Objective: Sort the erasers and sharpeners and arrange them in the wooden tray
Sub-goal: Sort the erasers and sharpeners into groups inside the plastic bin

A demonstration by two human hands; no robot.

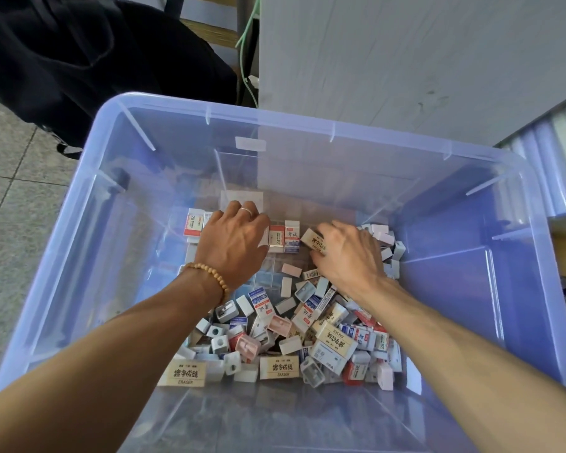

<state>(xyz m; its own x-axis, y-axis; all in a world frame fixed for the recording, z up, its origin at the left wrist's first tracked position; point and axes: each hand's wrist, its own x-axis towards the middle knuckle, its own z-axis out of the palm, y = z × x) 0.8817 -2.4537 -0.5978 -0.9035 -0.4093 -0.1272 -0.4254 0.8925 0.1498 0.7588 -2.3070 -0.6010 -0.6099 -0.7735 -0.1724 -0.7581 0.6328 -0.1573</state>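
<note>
Left hand (pixel 234 238) fingertips hidden (grip unclear); right hand (pixel 348 253) grips cream eraser (pixel 313 240)

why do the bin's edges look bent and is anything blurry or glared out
Head view: the wide-angle lens bows the blue bin's rim and stretches both forearms; daylight is soft and even, with pale reflections on the bin's clear floor; the pile of erasers and sharpeners is sharp, the right hand slightly soft.
</note>
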